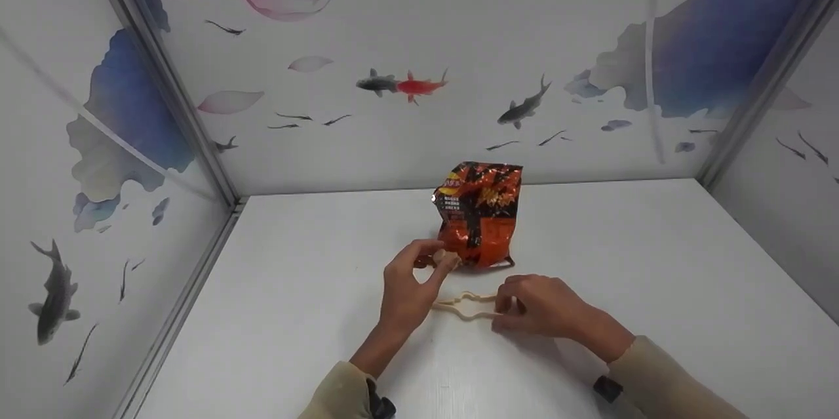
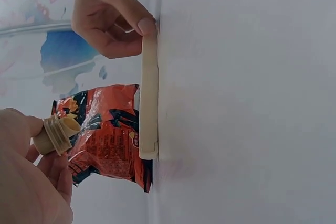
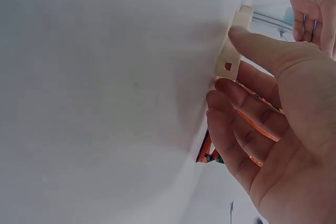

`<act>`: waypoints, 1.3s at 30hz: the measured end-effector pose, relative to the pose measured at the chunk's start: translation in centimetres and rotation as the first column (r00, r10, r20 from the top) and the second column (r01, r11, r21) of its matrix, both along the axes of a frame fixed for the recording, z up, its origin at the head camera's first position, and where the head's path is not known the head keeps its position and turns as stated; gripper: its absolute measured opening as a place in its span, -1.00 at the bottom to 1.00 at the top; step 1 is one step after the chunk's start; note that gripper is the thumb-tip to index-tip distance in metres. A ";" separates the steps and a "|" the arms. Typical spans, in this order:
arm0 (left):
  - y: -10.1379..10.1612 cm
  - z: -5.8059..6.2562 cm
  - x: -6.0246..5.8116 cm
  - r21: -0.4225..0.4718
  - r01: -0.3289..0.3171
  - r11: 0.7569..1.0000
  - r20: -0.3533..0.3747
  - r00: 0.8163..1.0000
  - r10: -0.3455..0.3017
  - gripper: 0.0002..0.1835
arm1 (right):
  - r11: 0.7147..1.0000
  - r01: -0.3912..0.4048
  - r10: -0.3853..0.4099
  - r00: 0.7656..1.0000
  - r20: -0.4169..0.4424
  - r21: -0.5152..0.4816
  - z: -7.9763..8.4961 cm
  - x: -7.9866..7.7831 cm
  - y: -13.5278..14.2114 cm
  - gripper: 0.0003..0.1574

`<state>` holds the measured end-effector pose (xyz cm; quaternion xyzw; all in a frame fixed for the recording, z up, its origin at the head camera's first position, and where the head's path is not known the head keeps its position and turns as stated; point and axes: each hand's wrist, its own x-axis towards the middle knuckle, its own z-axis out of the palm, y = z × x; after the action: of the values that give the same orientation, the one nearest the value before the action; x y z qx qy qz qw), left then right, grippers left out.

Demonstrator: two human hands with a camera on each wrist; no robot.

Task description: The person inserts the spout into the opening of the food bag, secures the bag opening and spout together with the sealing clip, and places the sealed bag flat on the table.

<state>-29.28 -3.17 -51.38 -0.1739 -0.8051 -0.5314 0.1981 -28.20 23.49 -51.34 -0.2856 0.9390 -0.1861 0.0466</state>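
Observation:
My left hand (image 1: 406,291) pinches a small beige threaded spout (image 2: 55,136) between thumb and fingers, raised over the table in front of the snack bag. The spout's hollow, slanted mouth shows in the left wrist view. My right hand (image 1: 545,307) grips one end of a beige plastic bag clip (image 1: 467,317), which lies low over the white table with its two arms spread apart in the middle. A square hole marks the clip's end in the right wrist view. Behind both hands stands an orange and black snack bag (image 1: 485,219), upright and crinkled.
The white table (image 1: 314,242) meets a back wall (image 1: 419,143) printed with fish and petals. A side wall (image 1: 39,176) with a metal corner strip borders the left, and another wall (image 1: 786,176) the right.

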 end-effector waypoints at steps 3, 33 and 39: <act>0.0 0.0 -0.2 -0.003 -0.017 1.000 -0.006 1.000 0.017 -0.65 | 1.000 0.001 -0.002 0.999 -0.032 -0.016 0.2 -0.1 0.0 -0.76; -0.5 1.0 -3.4 -0.005 -0.119 0.993 -0.002 0.993 0.119 -0.73 | 0.926 0.039 -0.199 0.895 -0.399 -0.375 4.6 -4.0 0.0 -0.80; -0.3 1.3 -4.2 0.001 -0.138 0.990 -0.001 0.990 0.138 -0.75 | 0.908 0.059 -0.244 0.879 -0.410 -0.415 5.8 -5.2 0.1 -0.77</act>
<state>-33.52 -3.43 -50.11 -0.1177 -0.8149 -0.5166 0.2349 -33.44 23.57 -45.54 -0.2485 0.8873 -0.3006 -0.2463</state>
